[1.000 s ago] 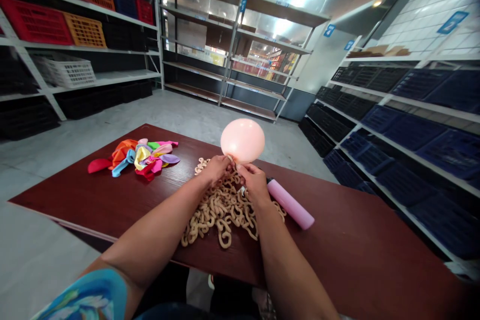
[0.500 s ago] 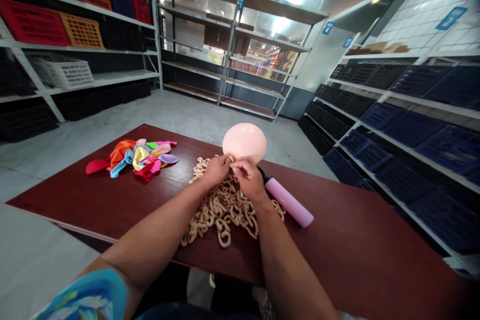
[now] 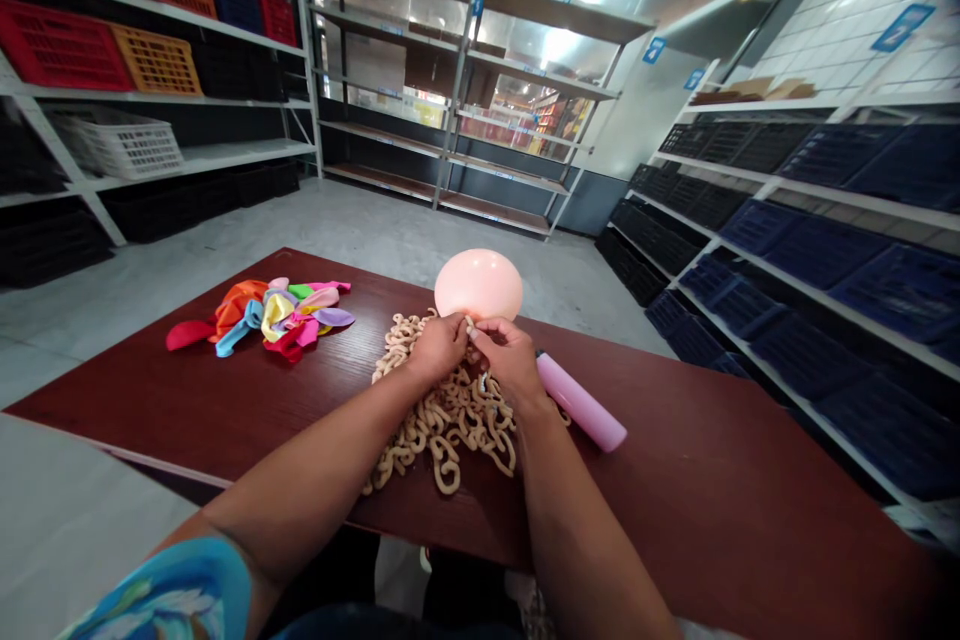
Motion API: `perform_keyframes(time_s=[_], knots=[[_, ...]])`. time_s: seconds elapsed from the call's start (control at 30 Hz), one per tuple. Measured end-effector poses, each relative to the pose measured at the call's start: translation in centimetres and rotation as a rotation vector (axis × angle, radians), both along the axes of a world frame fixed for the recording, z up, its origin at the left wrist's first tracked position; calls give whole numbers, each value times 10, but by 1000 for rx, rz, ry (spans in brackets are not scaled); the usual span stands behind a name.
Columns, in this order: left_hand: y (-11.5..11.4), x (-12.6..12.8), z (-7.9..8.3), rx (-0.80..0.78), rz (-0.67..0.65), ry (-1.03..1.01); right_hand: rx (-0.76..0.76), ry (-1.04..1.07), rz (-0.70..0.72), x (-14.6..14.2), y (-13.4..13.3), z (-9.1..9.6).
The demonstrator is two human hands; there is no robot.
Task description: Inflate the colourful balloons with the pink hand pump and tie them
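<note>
An inflated peach-pink balloon stands just beyond my fingertips, its neck end toward me. My left hand is closed in a pinch at that neck. Beside it my right hand pinches at the same spot, thumb and index finger together. A short pale bit shows between the fingertips; whether it is the balloon's neck or a piece of cord I cannot tell. Under both hands lies a loose pile of curly beige cord. Right of my right hand lies a pink cylinder with a dark end, like a balloon pump.
Several flat balloons in mixed colours lie heaped on the left of the dark red table. Shelves with red and yellow crates stand at left, dark blue crates at right. A metal rack stands behind.
The balloon and my hands have shifted slightly left in view. My right hand has turned a little, and its fingers stay at the balloon's neck.
</note>
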State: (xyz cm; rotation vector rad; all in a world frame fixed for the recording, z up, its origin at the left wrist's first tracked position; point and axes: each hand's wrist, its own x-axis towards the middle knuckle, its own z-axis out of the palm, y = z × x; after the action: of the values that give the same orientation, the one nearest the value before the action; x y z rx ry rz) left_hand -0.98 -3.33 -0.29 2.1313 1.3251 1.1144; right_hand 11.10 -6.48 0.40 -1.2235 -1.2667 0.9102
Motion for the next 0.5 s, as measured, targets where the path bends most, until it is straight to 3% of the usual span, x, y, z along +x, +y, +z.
perform_keyframes(time_s=[0.17, 0.3, 0.5], knots=[[-4, 2, 2, 93, 1, 118, -76, 68, 22, 1, 0, 3], [-5, 3, 5, 107, 6, 169, 2, -43, 14, 1, 2, -1], [-6, 6, 4, 50, 14, 6, 229, -506, -326, -4, 1, -2]])
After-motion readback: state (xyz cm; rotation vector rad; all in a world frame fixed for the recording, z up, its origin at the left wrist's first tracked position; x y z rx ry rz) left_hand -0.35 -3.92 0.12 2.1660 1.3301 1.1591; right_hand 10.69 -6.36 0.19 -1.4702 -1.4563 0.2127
